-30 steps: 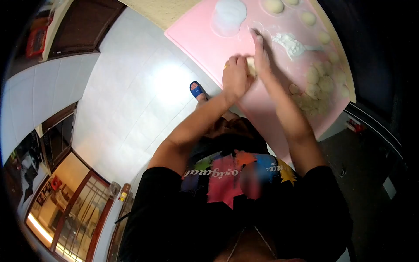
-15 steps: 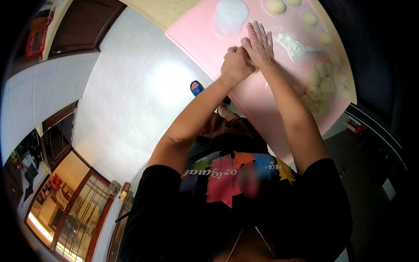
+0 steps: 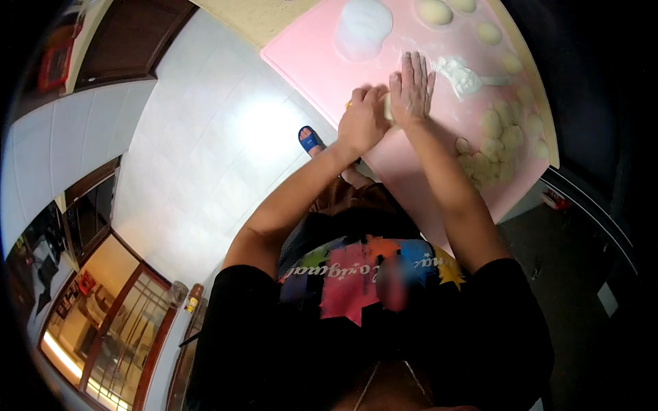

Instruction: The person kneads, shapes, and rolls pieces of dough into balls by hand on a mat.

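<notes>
On the pink mat [image 3: 308, 61], a pale piece of dough [image 3: 389, 108] shows between my two hands. My left hand [image 3: 363, 118], with a ring on one finger, curls its fingers round the dough's left side. My right hand [image 3: 412, 89] lies palm down against the dough's right side, its floury fingers stretched out and pointing away from me. Most of the dough is hidden by the hands. Right of my right hand is a patch of white flour [image 3: 466, 79]. Further right lies a heap of small dough pieces [image 3: 492, 147].
A translucent white round item [image 3: 363, 31] lies at the mat's far side. Several round dough balls [image 3: 435, 11] line its far and right edges. Tiled floor [image 3: 205, 123] lies left of the table, with a foot in a blue slipper [image 3: 308, 139] beside it.
My right hand has turned from edge-on to flat, then shifted slightly toward me. My left hand has moved a little left from the half-second-old view, and dough shows again between the hands.
</notes>
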Demonstrator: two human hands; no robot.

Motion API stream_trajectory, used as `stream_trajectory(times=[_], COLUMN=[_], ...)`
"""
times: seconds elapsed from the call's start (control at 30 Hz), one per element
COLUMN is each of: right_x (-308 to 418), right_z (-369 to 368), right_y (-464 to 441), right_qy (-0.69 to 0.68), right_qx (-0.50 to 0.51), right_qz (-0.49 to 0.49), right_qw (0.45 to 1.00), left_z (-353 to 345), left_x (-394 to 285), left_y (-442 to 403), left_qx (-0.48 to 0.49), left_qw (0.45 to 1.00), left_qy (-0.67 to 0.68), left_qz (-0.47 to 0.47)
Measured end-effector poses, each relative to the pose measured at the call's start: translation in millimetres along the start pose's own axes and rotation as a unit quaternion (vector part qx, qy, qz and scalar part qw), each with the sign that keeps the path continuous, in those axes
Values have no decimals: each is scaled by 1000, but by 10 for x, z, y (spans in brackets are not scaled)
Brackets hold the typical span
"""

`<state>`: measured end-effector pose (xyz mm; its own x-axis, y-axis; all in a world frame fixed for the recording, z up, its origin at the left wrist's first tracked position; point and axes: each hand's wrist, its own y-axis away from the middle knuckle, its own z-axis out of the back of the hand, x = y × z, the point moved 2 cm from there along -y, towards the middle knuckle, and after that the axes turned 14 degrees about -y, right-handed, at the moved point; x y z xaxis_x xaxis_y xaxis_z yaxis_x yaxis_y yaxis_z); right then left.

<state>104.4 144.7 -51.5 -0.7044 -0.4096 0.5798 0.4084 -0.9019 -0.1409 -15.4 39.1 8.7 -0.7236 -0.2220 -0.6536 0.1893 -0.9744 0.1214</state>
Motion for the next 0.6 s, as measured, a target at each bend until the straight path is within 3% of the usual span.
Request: stream_trajectory(times=[0.03,0.2,0.23,0.27,0.37,0.4,0.5,0.6], right_x=[-70,-149,-88,-80,21,206,115,151], right_z=[-33,-139,-84,-107,-95,7,-73,36], right_y=[-119,-374,-393,-278,236,438,615,254], right_qy=[0,37,-128,-127,-192,-169,-54,-29], right_qx=[-1,77,131,131,4,24,0,15], right_qz=[26,75,-21,-22,-23,-163,-79,-5], right_qw=[1000,994,983,983,981,972,995,999], left_z=[47,-111,-129,-145,-343,-377,-336,-58], left_x=[-51,-131,-162,-181,-117,-110,-10,52], left_y=[-122,-357,-265,-157,254,370,519,289], left_qx=[44,83,49,15,-40,-73,-88,-13], left_qw=[998,993,995,996,998,996,995,997], left_qy=[-6,-13,-24,-35,-46,-56,-7,81], left_qz=[32,78,79,81,28,3,-53,2])
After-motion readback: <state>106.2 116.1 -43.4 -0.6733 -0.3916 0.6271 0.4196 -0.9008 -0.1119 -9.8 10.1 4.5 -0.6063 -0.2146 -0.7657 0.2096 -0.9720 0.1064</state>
